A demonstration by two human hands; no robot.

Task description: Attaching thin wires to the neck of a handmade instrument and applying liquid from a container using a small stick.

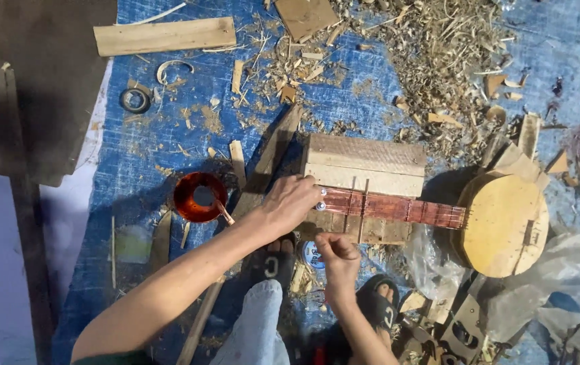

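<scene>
A small wooden stringed instrument [438,213] is laid flat on a blue tarp [161,149] on the floor. Its long axis runs left to right: the thin neck [391,208], painted shiny red-brown, points left, and the round, pale, bare wood body [504,224] is at the right end. The neck is rested on a rough block of stacked wood boards [365,165]. The left hand [288,201] is laid over the left tip of the neck, fingers curled down on it, so this hand is the nearer one to the instrument. The right hand [336,255] is held just near of the neck, not touching it, with fingers pinched together; whether something tiny is held in that grip cannot be told. A small round cup of red-brown stain [198,196] is set to the left of the left hand, with a stick or brush resting in it. Curly wood shavings [438,54] are piled at the far side, and a flat plank [165,35] is lying at the far left. Black sandals [377,304] are worn on the feet near the bottom.
</scene>
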